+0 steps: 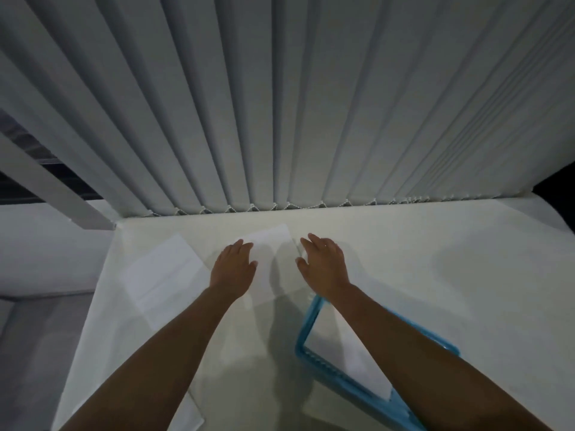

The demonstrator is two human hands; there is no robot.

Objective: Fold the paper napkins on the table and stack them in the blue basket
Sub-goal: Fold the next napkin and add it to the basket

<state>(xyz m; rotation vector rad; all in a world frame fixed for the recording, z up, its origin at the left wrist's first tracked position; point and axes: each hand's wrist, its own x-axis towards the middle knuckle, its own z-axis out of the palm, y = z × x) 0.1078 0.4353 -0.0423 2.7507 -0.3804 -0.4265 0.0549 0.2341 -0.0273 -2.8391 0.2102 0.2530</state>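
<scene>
A white paper napkin [270, 259] lies flat on the white table [435, 275] near its far edge. My left hand [233, 269] rests palm down on the napkin's left side, fingers apart. My right hand [323, 265] lies at the napkin's right edge, fingers spread, touching the paper. A second white napkin [161, 275] lies to the left, unfolded. The blue basket [314, 356] stands at the lower right under my right forearm, with a folded white napkin [351, 359] inside it.
Grey vertical blinds [280, 104] hang right behind the table's far edge. The table's left edge runs diagonally at the left, with a drop beyond it. Another white sheet [193, 415] pokes out under my left forearm at the bottom.
</scene>
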